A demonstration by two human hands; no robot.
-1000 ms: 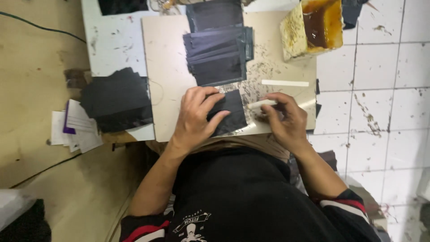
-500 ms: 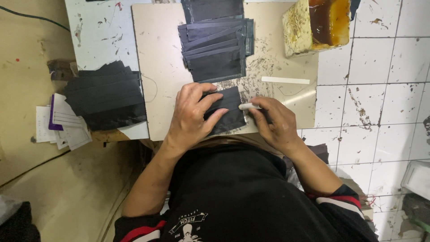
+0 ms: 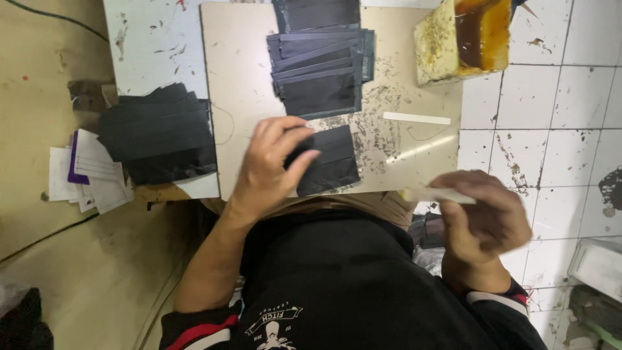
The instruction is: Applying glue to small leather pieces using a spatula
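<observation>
White tiled floor [image 3: 551,116] is showing on the right, tan floor [image 3: 45,214] on the left, and you're sitting over a low white table [image 3: 155,45] with a beige board [image 3: 240,84] lying on it.

Your black shirt [image 3: 350,285] is filling the bottom of the view.

Dark stack [image 3: 159,133] of cut pieces is sitting at the left edge of the table, overhanging the board's left side a little. Second pile [image 3: 321,58] of dark folded pieces is lying at the top middle of the board, fanned and overlapping.

Glue block [image 3: 463,35], yellowish with a brown, amber top, is sitting at the board's top right corner.

Paper slips [image 3: 91,172], white with one purple, are lying on the tan floor just left of the dark stack.

Your left hand [image 3: 269,165] is pressing down on the dark piece [image 3: 327,159] at the near edge of the board; fingers [image 3: 295,139] are lying slightly spread, tips on the piece's left part. The piece is lying flat, just below the top pile, apart from it.

Your right hand [image 3: 483,217] is hanging off the board to the right, over the tiles, blurred. Thumb and fingers are pinching a pale flat stick [image 3: 437,194], tip pointing left toward the board edge.

White strip [image 3: 416,118] is lying loose on the board, right of the pile, below the glue block. Dark crumbs [image 3: 379,123] are scattered around it.
</observation>
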